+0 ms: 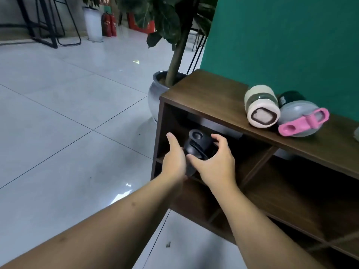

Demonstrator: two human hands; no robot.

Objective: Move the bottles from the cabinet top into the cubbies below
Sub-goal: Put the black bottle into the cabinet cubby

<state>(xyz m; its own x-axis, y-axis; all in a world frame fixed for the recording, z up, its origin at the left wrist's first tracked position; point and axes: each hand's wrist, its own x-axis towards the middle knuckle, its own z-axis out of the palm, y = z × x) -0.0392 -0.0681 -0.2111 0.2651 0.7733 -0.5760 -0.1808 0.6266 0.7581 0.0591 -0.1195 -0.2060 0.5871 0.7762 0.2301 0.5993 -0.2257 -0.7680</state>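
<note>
A dark grey bottle (197, 143) with a black lid sits at the mouth of the top left cubby of the brown wooden cabinet (209, 90). My left hand (173, 158) grips its left side and my right hand (215, 162) wraps its right side. On the cabinet top stand a cream bottle (261, 105) with a dark band, a grey bottle with a pink handle (301, 121), and a dark green bottle (291, 97) behind them against the green wall.
A potted plant in a silver pot (155, 94) stands just left of the cabinet. More open cubbies (291, 191) lie right and below. The pale tiled floor (68, 113) spreads left; black frames and red fire extinguishers (108, 24) stand far back.
</note>
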